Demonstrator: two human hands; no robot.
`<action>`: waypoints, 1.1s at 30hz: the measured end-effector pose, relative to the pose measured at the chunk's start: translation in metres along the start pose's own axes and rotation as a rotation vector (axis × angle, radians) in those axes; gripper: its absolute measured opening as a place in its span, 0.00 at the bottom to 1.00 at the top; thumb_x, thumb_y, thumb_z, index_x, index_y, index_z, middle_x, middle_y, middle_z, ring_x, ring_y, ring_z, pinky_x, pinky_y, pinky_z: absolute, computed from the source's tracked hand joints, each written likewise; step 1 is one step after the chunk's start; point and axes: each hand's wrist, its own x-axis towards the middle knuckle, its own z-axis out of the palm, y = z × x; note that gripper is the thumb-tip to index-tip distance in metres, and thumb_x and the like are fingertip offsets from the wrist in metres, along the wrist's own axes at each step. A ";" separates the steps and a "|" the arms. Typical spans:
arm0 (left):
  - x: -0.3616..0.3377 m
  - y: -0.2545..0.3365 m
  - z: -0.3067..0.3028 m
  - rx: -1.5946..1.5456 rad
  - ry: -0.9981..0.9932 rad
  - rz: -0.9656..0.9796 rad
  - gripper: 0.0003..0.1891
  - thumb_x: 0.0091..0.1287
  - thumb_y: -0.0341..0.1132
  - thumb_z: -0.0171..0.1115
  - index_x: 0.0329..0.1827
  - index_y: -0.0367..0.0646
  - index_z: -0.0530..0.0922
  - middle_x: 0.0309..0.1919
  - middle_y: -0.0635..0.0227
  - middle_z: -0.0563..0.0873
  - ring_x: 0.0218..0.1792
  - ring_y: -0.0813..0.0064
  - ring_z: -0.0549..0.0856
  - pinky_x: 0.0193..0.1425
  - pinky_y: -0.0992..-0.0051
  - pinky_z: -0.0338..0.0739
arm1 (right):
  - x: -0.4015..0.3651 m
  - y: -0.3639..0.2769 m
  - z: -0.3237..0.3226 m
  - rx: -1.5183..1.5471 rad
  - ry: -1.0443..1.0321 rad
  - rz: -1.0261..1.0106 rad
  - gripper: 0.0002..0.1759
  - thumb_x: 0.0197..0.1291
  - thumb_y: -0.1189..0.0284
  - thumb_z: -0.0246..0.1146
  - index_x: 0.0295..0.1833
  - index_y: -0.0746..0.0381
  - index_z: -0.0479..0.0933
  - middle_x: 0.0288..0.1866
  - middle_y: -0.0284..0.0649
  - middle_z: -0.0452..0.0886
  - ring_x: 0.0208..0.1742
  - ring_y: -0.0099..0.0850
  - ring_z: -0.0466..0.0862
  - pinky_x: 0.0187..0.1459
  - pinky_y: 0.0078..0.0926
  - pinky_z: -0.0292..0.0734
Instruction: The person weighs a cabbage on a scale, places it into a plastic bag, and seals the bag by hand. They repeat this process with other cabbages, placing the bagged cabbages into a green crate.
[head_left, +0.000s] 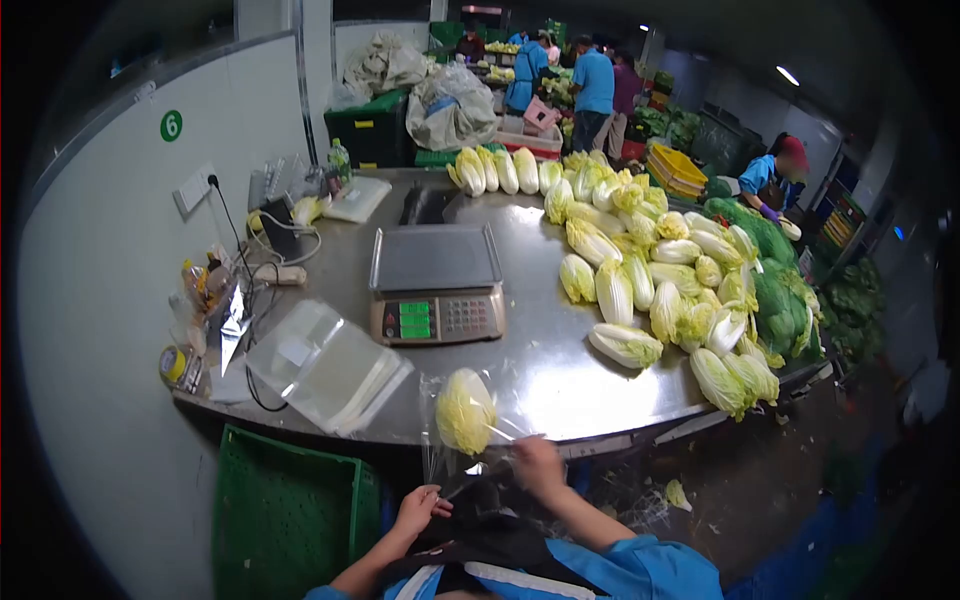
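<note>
A napa cabbage (466,412) lies at the table's front edge, inside or on a clear plastic bag (430,440); the film is too see-through to tell exactly. My left hand (422,510) is closed below and left of the cabbage, pinching the film's lower edge. To the right, my right hand (540,466) is closed on the bag's other side, slightly blurred, and a whitish strip of film runs from it toward the cabbage. A stack of flat clear bags (325,365) rests left of the cabbage.
Behind the cabbage stands a digital scale (437,258) with a lit green display. Many napa cabbages (620,290) are heaped on the metal table's right side. A green crate (285,500) sits below at left. Cables and bottles line the wall. Co-workers (592,85) stand farther back.
</note>
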 end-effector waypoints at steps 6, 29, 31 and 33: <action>0.005 -0.018 0.014 -0.203 0.080 -0.055 0.09 0.66 0.32 0.50 0.36 0.39 0.78 0.31 0.72 0.82 0.34 0.83 0.78 0.40 0.81 0.71 | -0.022 -0.046 0.073 -0.048 -0.610 -0.321 0.11 0.45 0.66 0.63 0.30 0.62 0.76 0.29 0.42 0.77 0.33 0.39 0.79 0.37 0.36 0.75; 0.000 -0.015 0.014 -0.069 0.027 0.050 0.12 0.69 0.33 0.48 0.43 0.34 0.76 0.37 0.67 0.82 0.42 0.81 0.79 0.50 0.81 0.70 | -0.015 -0.057 0.017 0.022 -0.228 -0.296 0.07 0.42 0.70 0.66 0.30 0.57 0.78 0.28 0.34 0.75 0.32 0.33 0.75 0.32 0.30 0.69; 0.003 -0.021 0.014 -0.182 0.039 0.059 0.10 0.68 0.32 0.48 0.41 0.35 0.77 0.36 0.69 0.82 0.40 0.82 0.79 0.48 0.81 0.71 | -0.011 -0.069 0.040 -0.043 -0.413 -0.306 0.09 0.40 0.67 0.67 0.31 0.56 0.80 0.27 0.32 0.73 0.34 0.31 0.73 0.34 0.29 0.66; 0.004 -0.013 0.012 -0.335 -0.004 -0.045 0.11 0.69 0.32 0.48 0.42 0.34 0.77 0.36 0.69 0.82 0.39 0.82 0.79 0.46 0.82 0.71 | -0.018 -0.063 0.051 -0.105 -0.462 -0.334 0.09 0.41 0.65 0.67 0.30 0.56 0.80 0.28 0.30 0.73 0.35 0.30 0.72 0.36 0.29 0.64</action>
